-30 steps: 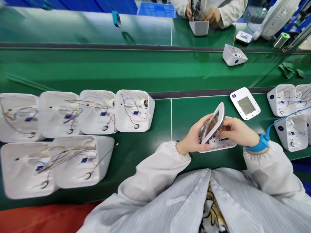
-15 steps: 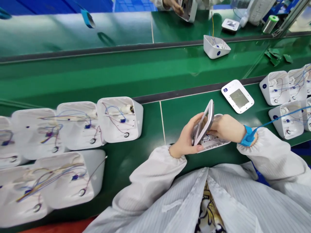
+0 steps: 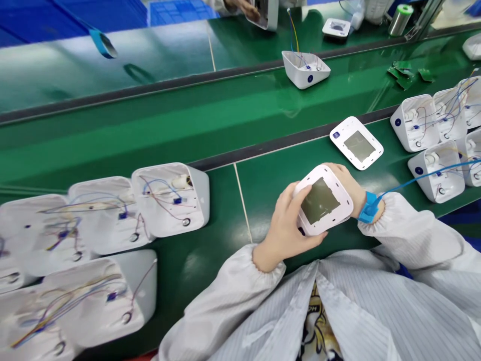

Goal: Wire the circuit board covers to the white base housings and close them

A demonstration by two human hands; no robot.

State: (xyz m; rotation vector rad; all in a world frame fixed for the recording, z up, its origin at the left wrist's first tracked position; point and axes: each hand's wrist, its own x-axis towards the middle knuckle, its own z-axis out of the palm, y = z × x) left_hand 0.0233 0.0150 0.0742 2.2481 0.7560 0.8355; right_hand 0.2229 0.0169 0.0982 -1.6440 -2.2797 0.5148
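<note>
My left hand [image 3: 287, 228] is closed on a white display unit [image 3: 343, 200] with a grey screen, fingers on its left side and thumb along the lower edge. The screen faces up towards me. My right hand [image 3: 347, 183], with a blue strap [image 3: 370, 206] and cord at the wrist, curls around the unit's far right side; its fingertips are hidden behind it. A second white panel with a grey screen [image 3: 359, 144] lies flat on the green bench [image 3: 263, 178] just beyond the right hand.
Open white housings [image 3: 203, 205] with wires inside stand in rows at left, and more housings [image 3: 400, 133] at right. On the green strip beyond are one housing [image 3: 306, 77] and green scraps [image 3: 404, 75]. Across it, another person's hand [image 3: 250, 10] holds a white part.
The front panel, tilted up over a white shell before, now lies face up over it and hides the inside. My right hand has moved from inside the shell to behind the unit.
</note>
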